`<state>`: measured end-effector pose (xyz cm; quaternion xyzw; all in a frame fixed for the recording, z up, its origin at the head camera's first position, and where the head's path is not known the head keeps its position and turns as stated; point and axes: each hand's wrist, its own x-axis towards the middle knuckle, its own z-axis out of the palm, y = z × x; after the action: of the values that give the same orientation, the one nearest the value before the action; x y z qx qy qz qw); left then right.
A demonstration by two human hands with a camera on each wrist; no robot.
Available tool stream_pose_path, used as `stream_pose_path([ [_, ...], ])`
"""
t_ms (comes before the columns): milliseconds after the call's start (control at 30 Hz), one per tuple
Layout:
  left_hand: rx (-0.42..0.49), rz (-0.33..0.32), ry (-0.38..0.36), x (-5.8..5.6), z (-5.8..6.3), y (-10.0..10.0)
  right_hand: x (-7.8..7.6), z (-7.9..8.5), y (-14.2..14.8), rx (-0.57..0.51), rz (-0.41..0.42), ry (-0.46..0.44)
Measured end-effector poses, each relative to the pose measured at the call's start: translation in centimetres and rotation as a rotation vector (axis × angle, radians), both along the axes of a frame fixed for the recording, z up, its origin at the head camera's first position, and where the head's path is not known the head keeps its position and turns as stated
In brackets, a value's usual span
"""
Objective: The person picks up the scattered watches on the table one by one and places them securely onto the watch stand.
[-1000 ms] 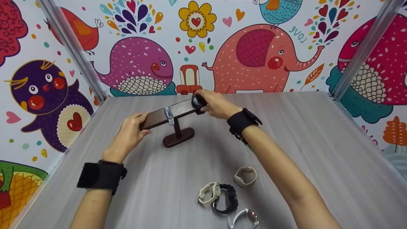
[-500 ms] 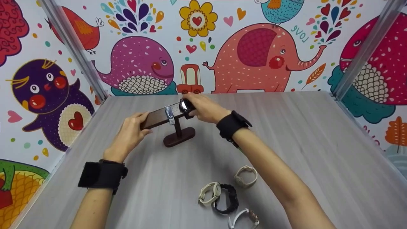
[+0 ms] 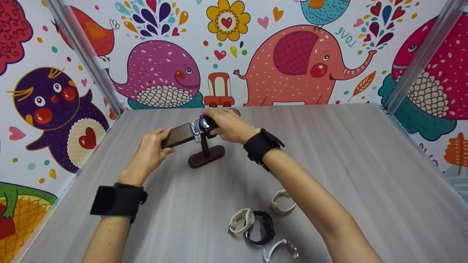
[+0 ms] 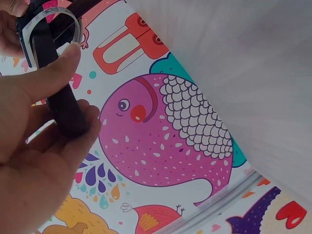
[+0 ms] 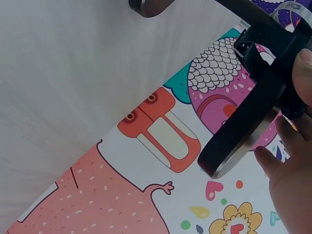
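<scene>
Head view: A brown T-shaped stand (image 3: 206, 157) stands upright on the grey surface (image 3: 329, 175). At nine o'clock from its base, the left hand (image 3: 146, 155) grips the near end of the crossbar (image 3: 179, 135), its fingers closed around it. At one o'clock, the right hand (image 3: 234, 126) pinches a black watch (image 3: 207, 123), which is looped around the bar just beside a light-strapped watch (image 3: 195, 130). Four watches rest on the surface: a beige watch (image 3: 276, 208) at four o'clock; a cream watch (image 3: 249, 218), a dark-strapped watch (image 3: 270, 230) and a white watch (image 3: 271, 252) at five.

Left wrist view: At nine o'clock, the left hand's thumb and fingers bend around the bar end. The light strap encircles the bar at ten o'clock, with part of the right hand beyond it.

Right wrist view: At three o'clock, the right hand's thumb and fingers hold the black watch between them, the bar's rounded free end projecting at four. The stand's base appears at twelve o'clock.
</scene>
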<state>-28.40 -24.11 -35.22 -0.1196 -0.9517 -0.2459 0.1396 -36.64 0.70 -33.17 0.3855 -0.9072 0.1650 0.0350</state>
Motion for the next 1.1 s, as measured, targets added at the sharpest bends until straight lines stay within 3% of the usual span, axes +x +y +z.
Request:
stream_pose_path([
  [533, 0.012, 0.003, -0.002, 0.0, -0.1, 0.1, 0.2, -0.5, -0.2, -0.012, 0.024, 0.007],
  [700, -0.017, -0.012, -0.021, 0.0, 0.3, 0.4, 0.4, -0.3, 0.2, -0.025, 0.016, -0.033],
  [833, -0.063, 0.018, -0.050, 0.9, 0.4, 1.0, 1.3, 0.0, 0.8, -0.085, 0.031, -0.066],
  [933, -0.083, 0.041, -0.004, 1.9, 0.3, 2.1, 2.5, 0.2, 1.3, -0.140, 0.041, -0.088],
  [1100, -0.029, -0.032, 0.073, 4.0, 0.6, 4.3, 4.7, 0.3, 2.2, -0.188, 0.089, -0.084],
])
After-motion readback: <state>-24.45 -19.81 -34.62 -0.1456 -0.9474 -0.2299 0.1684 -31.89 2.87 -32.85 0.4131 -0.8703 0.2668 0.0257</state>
